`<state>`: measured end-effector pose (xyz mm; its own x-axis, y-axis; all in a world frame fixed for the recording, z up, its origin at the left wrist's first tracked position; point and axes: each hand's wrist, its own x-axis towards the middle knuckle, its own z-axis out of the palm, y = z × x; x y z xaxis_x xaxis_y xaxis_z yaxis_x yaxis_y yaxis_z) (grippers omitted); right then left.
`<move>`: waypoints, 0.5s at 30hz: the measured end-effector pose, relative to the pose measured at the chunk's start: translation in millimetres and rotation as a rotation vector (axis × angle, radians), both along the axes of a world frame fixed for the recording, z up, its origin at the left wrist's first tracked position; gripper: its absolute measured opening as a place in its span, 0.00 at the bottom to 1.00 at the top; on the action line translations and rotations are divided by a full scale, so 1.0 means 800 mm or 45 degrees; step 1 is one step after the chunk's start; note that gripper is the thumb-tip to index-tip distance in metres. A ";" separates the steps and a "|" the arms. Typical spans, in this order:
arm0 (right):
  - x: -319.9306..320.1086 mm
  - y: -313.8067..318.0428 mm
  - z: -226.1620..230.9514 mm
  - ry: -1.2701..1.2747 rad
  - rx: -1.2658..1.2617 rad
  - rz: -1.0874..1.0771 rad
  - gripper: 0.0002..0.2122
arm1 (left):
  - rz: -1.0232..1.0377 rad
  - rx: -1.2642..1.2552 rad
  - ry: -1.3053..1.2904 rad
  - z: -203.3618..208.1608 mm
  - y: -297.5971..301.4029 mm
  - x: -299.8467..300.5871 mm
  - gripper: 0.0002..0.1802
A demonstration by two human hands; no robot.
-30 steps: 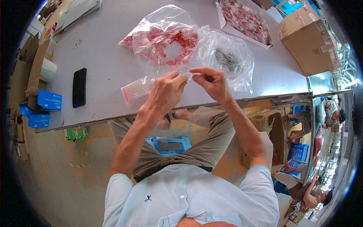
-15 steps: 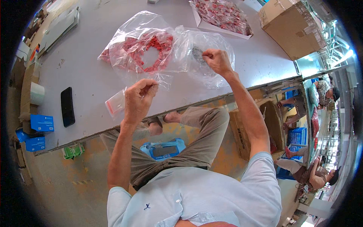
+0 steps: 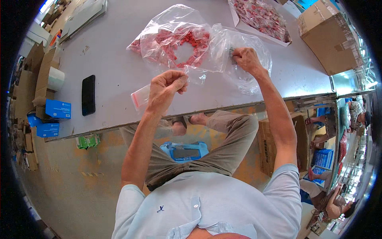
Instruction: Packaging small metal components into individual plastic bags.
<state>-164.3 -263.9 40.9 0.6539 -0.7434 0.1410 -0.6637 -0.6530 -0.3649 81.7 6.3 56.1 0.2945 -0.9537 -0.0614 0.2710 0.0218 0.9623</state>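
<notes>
Here, in the head view, the left hand [image 3: 166, 88] is raised above the near edge of the grey bench [image 3: 111, 67], its grip closed on a small clear bag with a red strip [image 3: 141, 96]. The right hand [image 3: 246, 59] reaches further out, fingers curled down into a large clear bag [image 3: 242, 51] lying on the bench; whether its grip has closed on anything inside cannot be told. Just left of that bag, touching it, lies a second clear bag of red pieces [image 3: 175, 44]. A black phone [image 3: 88, 95] lies well apart at the left, near blue boxes [image 3: 57, 109]. A cardboard box [image 3: 328, 36] stands at the far right.
</notes>
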 end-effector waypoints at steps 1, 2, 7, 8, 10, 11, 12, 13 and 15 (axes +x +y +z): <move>0.000 0.002 0.001 -0.047 -0.016 -0.003 0.09 | 0.002 0.000 0.000 0.000 0.000 -0.001 0.07; -0.002 0.004 0.003 -0.046 -0.018 -0.002 0.09 | 0.025 -0.014 -0.063 -0.001 -0.001 -0.002 0.07; -0.002 0.066 0.041 -0.348 -0.073 0.031 0.08 | 0.149 -0.059 -0.608 0.002 -0.001 -0.013 0.06; 0.001 0.086 0.048 -0.350 -0.079 0.033 0.08 | 0.212 -0.188 -0.870 0.007 -0.002 -0.019 0.06; 0.007 0.127 0.063 -0.567 0.276 0.096 0.08 | 0.276 -0.326 -1.133 0.013 -0.004 -0.028 0.06; 0.011 0.149 0.076 -0.567 0.267 0.091 0.08 | 0.264 -0.403 -1.293 0.016 -0.006 -0.032 0.06; 0.018 0.170 0.089 -0.657 0.547 0.127 0.12 | 0.255 -0.474 -1.458 0.018 -0.005 -0.035 0.07; 0.023 0.184 0.097 -0.742 0.826 0.156 0.17 | 0.253 -0.483 -1.456 0.018 -0.006 -0.038 0.07; 0.029 0.197 0.101 -0.767 0.968 0.180 0.19 | 0.200 -0.533 -1.699 0.015 -0.007 -0.044 0.09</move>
<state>-140.9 -106.2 121.5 0.7195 -0.6945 -0.0034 -0.1621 -0.1632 -0.9732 46.7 0.5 68.1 0.0085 -0.7835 0.6213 -0.8602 0.3111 0.4041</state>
